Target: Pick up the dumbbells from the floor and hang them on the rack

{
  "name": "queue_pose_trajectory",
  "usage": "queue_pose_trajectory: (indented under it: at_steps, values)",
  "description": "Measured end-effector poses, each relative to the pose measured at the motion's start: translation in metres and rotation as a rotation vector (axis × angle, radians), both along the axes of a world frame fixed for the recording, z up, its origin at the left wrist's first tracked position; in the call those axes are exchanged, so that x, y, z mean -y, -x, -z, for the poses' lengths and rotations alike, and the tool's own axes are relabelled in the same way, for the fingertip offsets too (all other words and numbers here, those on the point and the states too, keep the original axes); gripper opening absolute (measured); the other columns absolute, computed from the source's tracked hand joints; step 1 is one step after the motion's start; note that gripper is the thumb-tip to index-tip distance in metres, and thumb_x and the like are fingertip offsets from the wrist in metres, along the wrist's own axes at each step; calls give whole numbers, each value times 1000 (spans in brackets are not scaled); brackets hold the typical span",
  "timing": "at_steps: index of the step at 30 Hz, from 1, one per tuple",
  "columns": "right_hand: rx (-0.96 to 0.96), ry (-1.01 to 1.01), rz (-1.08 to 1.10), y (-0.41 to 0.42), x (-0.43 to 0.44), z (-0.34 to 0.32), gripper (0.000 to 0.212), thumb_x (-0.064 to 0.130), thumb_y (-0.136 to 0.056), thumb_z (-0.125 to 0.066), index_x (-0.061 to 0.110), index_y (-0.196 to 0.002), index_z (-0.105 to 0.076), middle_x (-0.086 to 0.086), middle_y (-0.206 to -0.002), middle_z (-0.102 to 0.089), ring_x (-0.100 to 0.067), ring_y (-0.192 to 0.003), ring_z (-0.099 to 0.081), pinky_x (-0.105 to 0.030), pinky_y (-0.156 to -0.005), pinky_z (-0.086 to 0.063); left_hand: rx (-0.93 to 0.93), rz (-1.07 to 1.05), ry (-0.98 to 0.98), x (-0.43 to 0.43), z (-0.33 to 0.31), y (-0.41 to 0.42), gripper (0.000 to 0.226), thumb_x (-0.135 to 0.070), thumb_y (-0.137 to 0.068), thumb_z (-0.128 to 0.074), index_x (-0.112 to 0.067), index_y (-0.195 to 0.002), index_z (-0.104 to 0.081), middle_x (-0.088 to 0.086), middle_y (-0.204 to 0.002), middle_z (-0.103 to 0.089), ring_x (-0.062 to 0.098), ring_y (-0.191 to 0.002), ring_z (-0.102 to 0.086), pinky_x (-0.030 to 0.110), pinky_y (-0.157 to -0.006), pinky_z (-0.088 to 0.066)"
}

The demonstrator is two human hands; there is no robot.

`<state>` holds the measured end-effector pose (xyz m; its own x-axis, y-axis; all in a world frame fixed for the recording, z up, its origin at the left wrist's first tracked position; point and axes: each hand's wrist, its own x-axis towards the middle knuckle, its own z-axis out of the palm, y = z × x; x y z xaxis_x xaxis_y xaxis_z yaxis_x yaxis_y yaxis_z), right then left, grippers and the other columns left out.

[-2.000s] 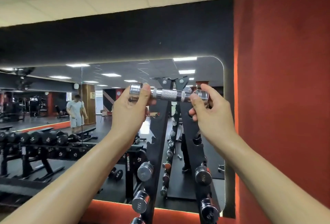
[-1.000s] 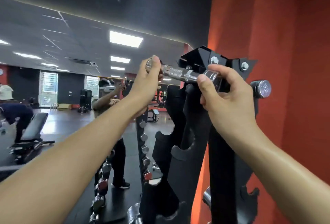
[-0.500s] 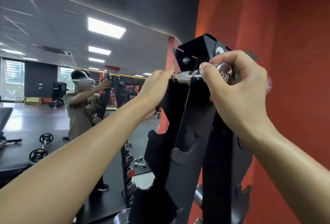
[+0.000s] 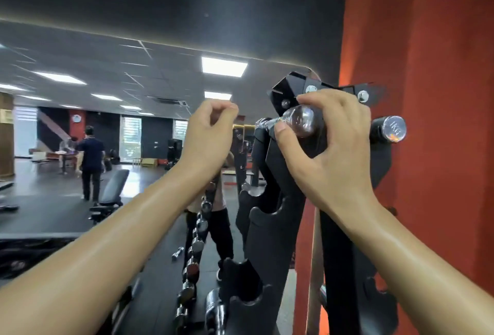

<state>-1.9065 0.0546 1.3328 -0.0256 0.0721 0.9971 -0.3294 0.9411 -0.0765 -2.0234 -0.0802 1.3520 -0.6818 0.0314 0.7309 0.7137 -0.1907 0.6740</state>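
The right hand (image 4: 328, 153) is found gripping the near head of a chrome dumbbell (image 4: 300, 121), thumb beneath and fingers curled over the top. The dumbbell is held roughly level at the top of the black rack (image 4: 270, 227), its knurled handle lying across the uppermost notch of the near upright. Whether it is fully seated in that notch cannot be told, as the hand covers the contact. The left hand (image 4: 211, 134) is raised just beside the far head but apart from it, fingers curled into the palm and nothing held.

A second dumbbell (image 4: 393, 129), marked 1KG on its head, is noted in the top position on the rack's right side, close to the red wall (image 4: 433, 67). Its handle is hidden behind the right hand. Near the bottom edge of the view, a further chrome head (image 4: 213, 310) is seen lodged at a lower notch of the rack.

In the mirror (image 4: 80, 214) to the left are reflected a column of racked dumbbells (image 4: 197, 244), one small dumbbell (image 4: 177, 253) lying on the floor, a bench (image 4: 112, 190) and a standing person (image 4: 91, 158).
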Motion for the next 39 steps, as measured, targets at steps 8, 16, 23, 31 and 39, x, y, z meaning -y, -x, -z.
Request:
queue_pose_trajectory:
  at_steps: [8,16,23,31,39]
  values:
    - [62,-183,-406,-47,42,58,35,25,-87,-76,9,-117,-72,-9,-114,-63,-22,-113,-44,-20,-98,-31,120,-418,-9,68,57,-127,8,-27,-103,-60,-31,-98,-65,-5,-106,-71,12,-101,-66,33,-92,-54]
    - [336,-246,-841,-141,132,141,29,31,-93,-67,11,-113,-72,-2,-104,-69,-36,-107,-59,-33,-94,-34,290,-745,-11,149,154,-302,10,-25,-102,-59,-30,-93,-62,-2,-97,-70,16,-88,-68,29,-78,-51]
    - [641,-345,-1179,-246,209,268,22,25,-94,-69,10,-110,-72,-7,-104,-71,-34,-102,-60,-36,-91,-40,463,-967,-115,192,277,-455,11,-25,-101,-58,-30,-92,-64,-4,-95,-68,11,-80,-60,32,-76,-48]
    - [1110,-332,-1465,-389,275,379,12,23,-96,-71,21,-107,-69,7,-91,-68,-13,-84,-61,-36,-83,-54,661,-1321,-167,227,369,-652,16,-20,-105,-57,-30,-95,-62,-11,-88,-68,4,-76,-63,20,-72,-49]
    - [1461,-291,-1607,-573,313,431,10,22,-95,-73,23,-104,-71,14,-82,-65,6,-69,-57,-9,-69,-45,806,-1557,-279,241,417,-874,17,-15,-107,-57,-28,-97,-62,-7,-88,-68,2,-75,-63,16,-72,-48]
